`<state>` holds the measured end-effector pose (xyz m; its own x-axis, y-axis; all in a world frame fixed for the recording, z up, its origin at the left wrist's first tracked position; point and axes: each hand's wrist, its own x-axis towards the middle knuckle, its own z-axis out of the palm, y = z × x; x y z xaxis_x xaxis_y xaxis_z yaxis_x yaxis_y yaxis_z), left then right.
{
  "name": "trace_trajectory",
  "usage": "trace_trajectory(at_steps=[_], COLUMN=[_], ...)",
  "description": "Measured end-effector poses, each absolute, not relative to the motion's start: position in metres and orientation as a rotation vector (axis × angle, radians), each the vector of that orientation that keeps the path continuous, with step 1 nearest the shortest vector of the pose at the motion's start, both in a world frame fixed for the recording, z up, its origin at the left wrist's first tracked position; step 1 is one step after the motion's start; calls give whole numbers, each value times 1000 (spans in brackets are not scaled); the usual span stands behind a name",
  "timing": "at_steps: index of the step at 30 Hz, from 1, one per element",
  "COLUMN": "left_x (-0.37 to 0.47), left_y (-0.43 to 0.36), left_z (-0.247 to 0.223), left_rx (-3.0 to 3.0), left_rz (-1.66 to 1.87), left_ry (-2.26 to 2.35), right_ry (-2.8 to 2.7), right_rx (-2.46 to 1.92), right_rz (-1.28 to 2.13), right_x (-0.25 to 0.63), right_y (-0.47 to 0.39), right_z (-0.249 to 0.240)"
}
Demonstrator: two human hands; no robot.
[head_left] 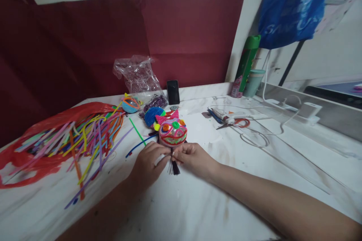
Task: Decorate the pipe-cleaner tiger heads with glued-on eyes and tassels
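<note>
A colourful pipe-cleaner animal head [173, 133] with pink ears, orange and green pompoms and a red-rimmed mouth lies on the white table in the middle. Below it hangs a dark tassel [175, 168], its strands spread on the tabletop. My left hand [149, 161] pinches at the top of this tassel from the left, thumb and fingers together. From the right, my right hand [195, 157] is closed on the same spot, its fingertips almost meeting the left ones. The exact knot between the fingertips is hidden. A blue round piece [153, 116] sits just behind the head.
Left lies a red plastic bag [53, 120] with many pipe cleaners [96, 135]. Behind stand a phone [173, 92] and a clear plastic bag [138, 75]; a blue-orange ball [131, 104] lies nearby. To the right are scissors [226, 125], a glue gun [234, 116], cables and a green can [245, 66].
</note>
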<state>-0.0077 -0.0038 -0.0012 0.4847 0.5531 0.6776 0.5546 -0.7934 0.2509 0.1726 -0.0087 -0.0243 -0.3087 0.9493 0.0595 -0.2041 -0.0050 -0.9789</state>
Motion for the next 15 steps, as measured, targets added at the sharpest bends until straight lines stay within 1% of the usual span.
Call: trace_trajectory(at_steps=[5, 9, 12, 15], left_x=[-3, -3, -1, 1], left_y=[-7, -7, -8, -8], left_z=[-2, -3, -3, -6], left_rx=[-2740, -2735, -2763, -2834], left_rz=[-1253, -1297, -1364, -1435], left_ry=[-936, -1050, -1224, -1416], right_ry=[-1320, -1379, -1454, -1598], right_rx=[-874, -897, -960, -1012], right_rz=[1558, 1477, 1285, 984], right_x=[170, 169, 169, 171], right_y=[-12, -12, -14, -18], right_z=[-26, -29, -28, -24])
